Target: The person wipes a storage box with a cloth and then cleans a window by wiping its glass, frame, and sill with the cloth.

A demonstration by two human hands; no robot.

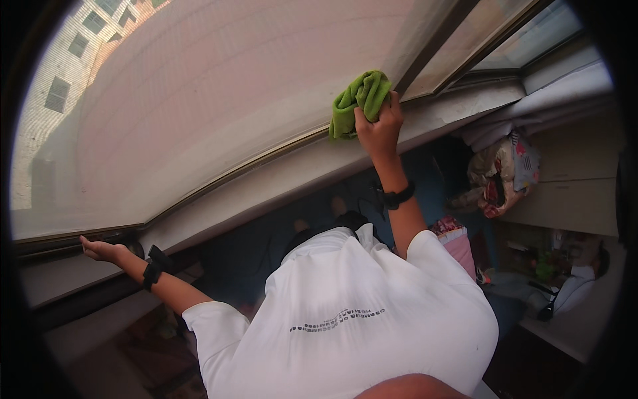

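My right hand [381, 124] grips a bunched green cloth [361, 102], which rests against the lower edge of a large window pane [224, 99] beside a dark upright frame bar [433, 45]. Part of the cloth hangs over the bottom window rail. Far to the left, my left hand [103, 250] is held out with its fingers extended at the bottom window frame [55, 244]. Nothing shows in it, and whether the fingertips touch the frame is hard to tell. Both my wrists wear black bands.
A pale windowsill [259, 199] runs below the pane. To the right hang a light curtain [563, 99] and a stuffed plastic bag [503, 172] near pale cabinets [573, 199]. A pink bag [458, 247] stands close to my right side. Another person [578, 294] is farther right.
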